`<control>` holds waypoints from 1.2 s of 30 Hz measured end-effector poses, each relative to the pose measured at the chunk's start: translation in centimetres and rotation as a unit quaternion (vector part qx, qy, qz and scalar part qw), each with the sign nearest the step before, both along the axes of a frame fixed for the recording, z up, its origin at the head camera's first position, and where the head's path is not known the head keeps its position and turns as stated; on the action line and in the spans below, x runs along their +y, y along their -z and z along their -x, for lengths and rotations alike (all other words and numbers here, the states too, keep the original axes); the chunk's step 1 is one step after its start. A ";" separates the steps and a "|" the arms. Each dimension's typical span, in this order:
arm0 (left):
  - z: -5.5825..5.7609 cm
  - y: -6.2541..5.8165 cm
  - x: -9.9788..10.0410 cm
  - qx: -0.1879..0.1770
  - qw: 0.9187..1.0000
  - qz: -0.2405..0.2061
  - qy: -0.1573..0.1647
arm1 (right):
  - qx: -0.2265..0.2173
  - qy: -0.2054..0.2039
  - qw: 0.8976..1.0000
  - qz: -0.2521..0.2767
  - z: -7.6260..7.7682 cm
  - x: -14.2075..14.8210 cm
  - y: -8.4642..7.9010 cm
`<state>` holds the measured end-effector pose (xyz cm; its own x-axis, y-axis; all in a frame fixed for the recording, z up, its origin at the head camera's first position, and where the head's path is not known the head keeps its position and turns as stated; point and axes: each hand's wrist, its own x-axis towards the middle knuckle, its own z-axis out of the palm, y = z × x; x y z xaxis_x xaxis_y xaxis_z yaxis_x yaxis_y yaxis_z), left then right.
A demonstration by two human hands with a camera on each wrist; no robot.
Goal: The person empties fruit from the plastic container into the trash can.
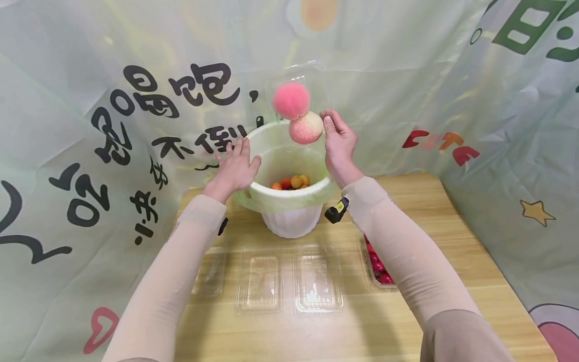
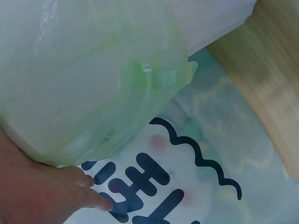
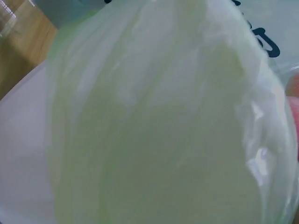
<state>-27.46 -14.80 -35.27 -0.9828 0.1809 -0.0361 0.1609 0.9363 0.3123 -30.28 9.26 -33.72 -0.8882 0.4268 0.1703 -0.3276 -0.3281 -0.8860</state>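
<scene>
My right hand (image 1: 340, 143) pinches the edge of a clear plastic box (image 1: 316, 75), tilted up above the back of a white bucket (image 1: 291, 221). Two peaches, a pink one (image 1: 291, 99) and a paler speckled one (image 1: 306, 127), are at the box, over the bucket's mouth. My left hand (image 1: 235, 166) lies at the bucket's left rim with its fingers extended; in the left wrist view it is beside the light green liner bag (image 2: 140, 88). Several small orange fruits (image 1: 296, 181) lie inside the bucket. The liner (image 3: 154, 121) fills most of the right wrist view.
Clear plastic boxes (image 1: 318, 279) lie on the wooden table (image 1: 289, 342) in front of the bucket, another (image 1: 210, 271) further left. A box of small red fruits (image 1: 380, 269) is partly behind my right forearm. Printed cloth (image 1: 384, 75) hangs behind and at both sides.
</scene>
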 end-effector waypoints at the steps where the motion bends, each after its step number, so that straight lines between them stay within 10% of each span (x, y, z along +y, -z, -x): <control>1: 0.0 0.0 0.0 0.000 1.000 0.000 0.000 | -0.002 0.001 1.000 -0.002 0.1 0.0 0.0; 36: -0.2 -0.1 0.0 -0.002 1.000 -0.012 -0.004 | -0.016 -0.007 1.000 0.016 0.2 -0.5 0.0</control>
